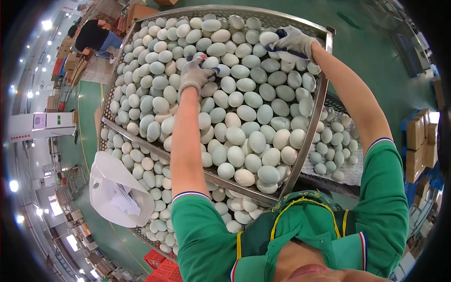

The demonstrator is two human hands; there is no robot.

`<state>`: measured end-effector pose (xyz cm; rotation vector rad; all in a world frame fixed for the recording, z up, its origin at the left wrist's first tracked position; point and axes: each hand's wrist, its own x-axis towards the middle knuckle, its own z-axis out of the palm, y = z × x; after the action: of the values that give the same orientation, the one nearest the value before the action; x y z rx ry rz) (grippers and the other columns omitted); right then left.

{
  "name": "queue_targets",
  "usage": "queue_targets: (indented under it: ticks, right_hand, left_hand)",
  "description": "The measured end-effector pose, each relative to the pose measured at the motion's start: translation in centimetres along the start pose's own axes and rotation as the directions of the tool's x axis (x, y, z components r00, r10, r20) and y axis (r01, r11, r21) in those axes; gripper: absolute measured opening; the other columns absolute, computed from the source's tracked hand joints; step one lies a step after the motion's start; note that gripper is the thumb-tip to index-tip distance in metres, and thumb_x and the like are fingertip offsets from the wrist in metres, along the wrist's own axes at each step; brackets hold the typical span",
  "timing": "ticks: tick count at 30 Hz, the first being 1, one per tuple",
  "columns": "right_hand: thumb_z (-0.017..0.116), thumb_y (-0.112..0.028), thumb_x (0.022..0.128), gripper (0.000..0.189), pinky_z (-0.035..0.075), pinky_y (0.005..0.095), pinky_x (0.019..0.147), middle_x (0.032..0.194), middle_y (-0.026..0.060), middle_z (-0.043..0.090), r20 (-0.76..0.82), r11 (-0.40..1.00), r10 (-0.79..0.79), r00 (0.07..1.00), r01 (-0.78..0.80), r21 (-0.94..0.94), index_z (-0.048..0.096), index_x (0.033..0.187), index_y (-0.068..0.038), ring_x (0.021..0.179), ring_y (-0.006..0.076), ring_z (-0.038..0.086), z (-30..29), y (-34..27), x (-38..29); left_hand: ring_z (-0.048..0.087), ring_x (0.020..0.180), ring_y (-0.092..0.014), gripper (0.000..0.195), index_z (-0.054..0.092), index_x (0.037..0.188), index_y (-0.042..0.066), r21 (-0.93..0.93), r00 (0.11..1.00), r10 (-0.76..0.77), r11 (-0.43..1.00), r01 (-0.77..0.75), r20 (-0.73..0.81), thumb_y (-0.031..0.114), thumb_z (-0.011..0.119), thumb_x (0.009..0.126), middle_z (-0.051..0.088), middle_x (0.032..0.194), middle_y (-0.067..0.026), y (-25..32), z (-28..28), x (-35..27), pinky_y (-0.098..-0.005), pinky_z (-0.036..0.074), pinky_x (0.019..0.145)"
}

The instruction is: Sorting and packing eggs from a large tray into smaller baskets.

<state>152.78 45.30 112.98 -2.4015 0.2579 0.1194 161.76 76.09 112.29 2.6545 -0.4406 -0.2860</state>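
Note:
A perforated metal tray (314, 118) in front of me is heaped with pale blue-green and off-white eggs (246, 113). My left hand (194, 74), in a grey knit glove with dark blue coating, reaches into the middle of the heap. Its thumb and fingers close around a pale egg (210, 62), and a small red patch shows near the fingertips. At the tray's far right corner, my right hand (295, 43) wears a matching glove. Its fingers are about a whitish egg (269, 38), while more eggs lie under the palm.
More eggs fill a section (149, 176) beyond the metal divider (155, 149). A white plastic container (102, 197) holding papers sits at left. Eggs lie on a lined tray (347, 173) at right. Red crates (164, 269) stand below. Another person (92, 37) bends near cartons at upper left.

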Motion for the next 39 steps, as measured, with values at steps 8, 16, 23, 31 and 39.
queue_targets:
  ticks: [8,16,23,31,39]
  right_hand:
    - [0.067,-0.029,0.081,0.062,0.054,0.0249,0.062,0.108,0.0138,0.059,0.006,0.552,-0.128,0.992,0.066,0.831,0.043,0.128,0.004,0.075,0.0167,0.063,-5.4,-4.3,-18.0]
    - [0.068,-0.025,0.075,0.057,0.055,0.0284,0.049,0.104,0.0133,0.060,0.033,0.344,0.259,0.965,-0.124,0.931,0.049,0.121,0.004,0.064,0.0162,0.063,-4.1,6.6,-32.7]
    - [0.073,-0.017,0.072,0.046,0.049,0.0286,0.072,0.098,0.0052,0.062,-0.034,0.679,0.582,0.812,-0.463,0.569,0.059,0.113,-0.001,0.081,0.0133,0.059,0.3,22.5,-40.2]
    - [0.080,-0.025,0.062,0.068,0.041,0.0384,0.100,0.128,0.0212,0.051,-0.224,0.685,0.726,0.651,-0.714,0.144,0.056,0.122,-0.003,0.118,0.0349,0.050,4.4,27.0,-42.6]
    - [0.073,-0.033,0.068,0.075,0.042,0.0416,0.097,0.124,0.0237,0.054,-0.087,0.760,0.648,0.756,-0.650,0.017,0.044,0.133,-0.009,0.116,0.0378,0.050,2.9,24.5,-42.1]
  left_hand:
    - [0.063,0.089,-0.018,0.057,0.062,0.114,0.005,-0.200,0.985,0.076,0.979,-0.044,0.157,0.029,0.081,0.065,0.066,0.103,-0.0063,-0.3,0.9,2.5,-0.0308,0.051,0.078]
    - [0.060,0.086,-0.018,0.064,0.061,0.118,0.005,-0.453,0.971,0.227,0.875,-0.173,0.069,0.030,0.081,0.063,0.064,0.101,-0.0073,-3.3,2.9,4.0,-0.0305,0.048,0.081]
    - [0.061,0.080,-0.019,0.039,0.051,0.119,0.001,-0.845,0.970,0.228,0.531,-0.054,0.082,0.009,0.060,0.081,0.059,0.097,-0.0091,-1.4,2.8,-2.2,-0.0321,0.051,0.073]
    - [0.059,0.107,-0.031,0.064,0.063,0.111,0.008,-0.696,0.243,0.930,0.367,-0.617,0.275,0.018,0.086,0.052,0.064,0.106,-0.0187,23.2,1.5,-21.4,-0.0474,0.043,0.098]
    - [0.064,0.097,-0.034,0.049,0.053,0.123,-0.006,0.042,0.109,0.262,0.250,-0.967,0.959,0.010,0.054,0.077,0.055,0.119,-0.0310,25.0,21.5,-26.1,-0.0384,0.052,0.080]
